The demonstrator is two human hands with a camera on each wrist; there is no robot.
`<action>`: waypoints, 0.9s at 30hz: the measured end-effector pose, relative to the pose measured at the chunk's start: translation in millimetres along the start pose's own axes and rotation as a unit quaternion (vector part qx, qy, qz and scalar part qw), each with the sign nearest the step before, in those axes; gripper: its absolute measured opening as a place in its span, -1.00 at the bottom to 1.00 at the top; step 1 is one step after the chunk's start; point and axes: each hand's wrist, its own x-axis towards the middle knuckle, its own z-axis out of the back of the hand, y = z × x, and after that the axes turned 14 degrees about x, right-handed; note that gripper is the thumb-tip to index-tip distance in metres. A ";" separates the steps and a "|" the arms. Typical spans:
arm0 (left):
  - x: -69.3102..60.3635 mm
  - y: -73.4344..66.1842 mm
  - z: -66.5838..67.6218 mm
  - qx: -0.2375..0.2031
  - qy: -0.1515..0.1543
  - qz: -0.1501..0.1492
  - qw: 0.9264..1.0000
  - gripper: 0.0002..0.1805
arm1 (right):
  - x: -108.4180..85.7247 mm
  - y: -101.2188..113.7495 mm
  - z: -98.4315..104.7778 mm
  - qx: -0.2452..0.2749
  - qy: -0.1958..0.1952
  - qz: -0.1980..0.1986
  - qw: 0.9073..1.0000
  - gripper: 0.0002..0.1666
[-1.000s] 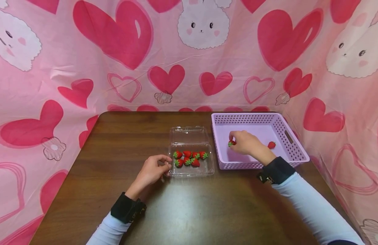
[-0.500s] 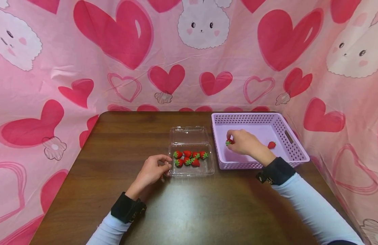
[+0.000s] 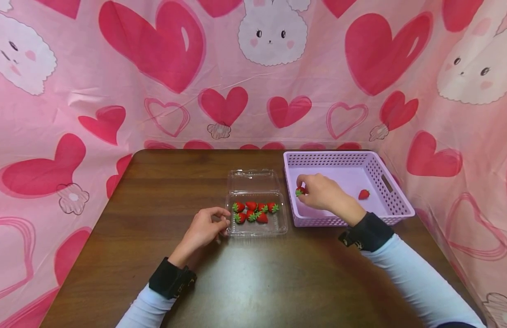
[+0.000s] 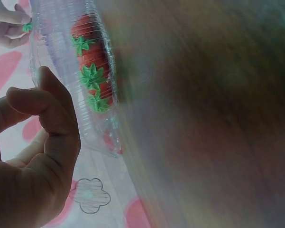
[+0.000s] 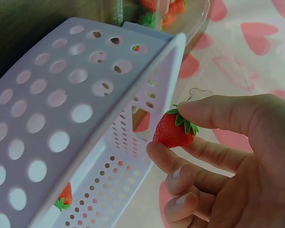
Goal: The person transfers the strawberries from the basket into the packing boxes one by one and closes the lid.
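My right hand [image 3: 322, 191] pinches a red strawberry [image 3: 300, 192] with green leaves between thumb and fingers, above the left part of a lilac basket [image 3: 348, 221]. The right wrist view shows this strawberry [image 5: 173, 129] beyond the basket's rim. A second strawberry [image 3: 364, 194] lies on the basket floor. Left of the basket, a clear hinged plastic box [image 3: 278, 226] stands with its lid [image 3: 253, 181] folded back and several strawberries in two rows inside. My left hand [image 3: 205, 226] rests its loosely bent fingertips against the box's left side; whether they grip the rim is hard to tell.
A dark brown wooden table [image 3: 167, 182] carries both containers. The basket's perforated wall [image 5: 52, 97] rises between its inside and the box. Pink cloth [image 3: 253, 109] with hearts and rabbits hangs behind the table and along its sides.
My right hand has moved a little left inside the basket area, carrying the pinched strawberry toward the basket's left wall. The left hand and the box have stayed in place.
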 end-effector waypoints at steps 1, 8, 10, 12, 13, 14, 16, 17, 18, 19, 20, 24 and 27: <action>0.1 0.1 -0.1 0.000 0.000 -0.001 1.000 -0.81 | -0.7 1.4 -0.1 -0.001 -0.001 0.001 1.000 -0.71; 0.2 0.0 0.0 0.006 -0.001 -0.001 1.000 -0.81 | -3.8 9.6 -3.2 0.002 -0.001 0.019 1.000 -0.69; 0.3 0.0 0.0 0.007 -0.001 0.000 1.000 -0.81 | -4.6 11.9 -4.4 0.002 0.002 0.024 1.000 -0.67; 0.3 -0.2 0.0 0.008 -0.001 0.000 1.000 -0.80 | -5.3 13.6 -5.3 0.004 0.004 0.028 1.000 -0.66; 0.3 -0.3 0.2 0.007 -0.001 0.000 1.000 -0.80 | -5.6 14.5 -5.6 0.004 0.003 0.029 1.000 -0.66; 0.3 -0.4 0.3 0.007 0.000 -0.001 1.000 -0.80 | -5.9 15.4 -5.7 0.003 0.000 0.030 1.000 -0.66; 0.5 -0.3 0.4 0.005 0.000 -0.002 1.000 -0.81 | -6.2 16.8 -5.5 0.001 -0.006 0.034 0.999 -0.69; 0.5 -0.2 0.4 0.005 0.000 -0.003 1.000 -0.81 | -6.3 17.7 -5.6 0.000 -0.009 0.034 0.999 -0.69; 0.6 -0.1 0.4 0.004 0.001 -0.003 1.000 -0.81 | -6.4 18.6 -5.5 -0.001 -0.012 0.036 0.999 -0.70; 0.7 0.0 0.4 0.004 0.001 -0.003 1.000 -0.81 | -6.3 19.5 -5.5 -0.001 -0.013 0.036 0.999 -0.70; 0.6 0.0 0.5 0.004 0.001 -0.003 1.000 -0.81 | -6.3 20.7 -5.6 0.000 -0.013 0.035 0.999 -0.70; -0.1 -0.4 0.8 0.003 0.003 -0.001 1.000 -0.81 | -5.7 25.7 -6.8 0.009 0.000 0.031 0.999 -0.66; -0.4 -0.6 1.0 0.003 0.003 -0.001 1.000 -0.81 | -5.2 28.9 -8.5 0.013 0.009 0.028 1.000 -0.64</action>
